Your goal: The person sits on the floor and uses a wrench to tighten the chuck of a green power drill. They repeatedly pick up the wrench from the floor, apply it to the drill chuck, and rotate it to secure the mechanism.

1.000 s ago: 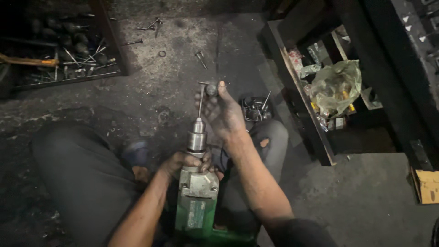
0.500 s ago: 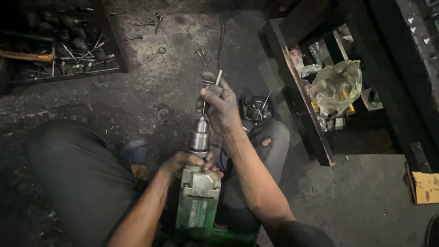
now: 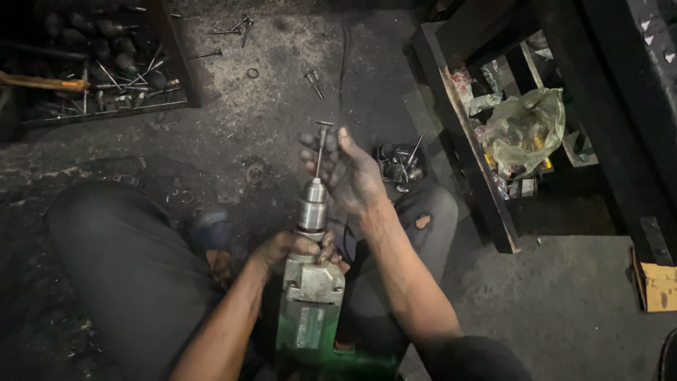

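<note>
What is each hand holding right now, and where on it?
The left hand grips the green drill at its grey neck, just below the chuck. The right hand holds the thin metal rod standing in the chuck, fingers on its upper shaft.

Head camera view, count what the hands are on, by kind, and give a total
Green drill, gripped near the chuck by the left hand: 1
Thin metal valve in the chuck, at the right hand: 1
Total: 2
</note>
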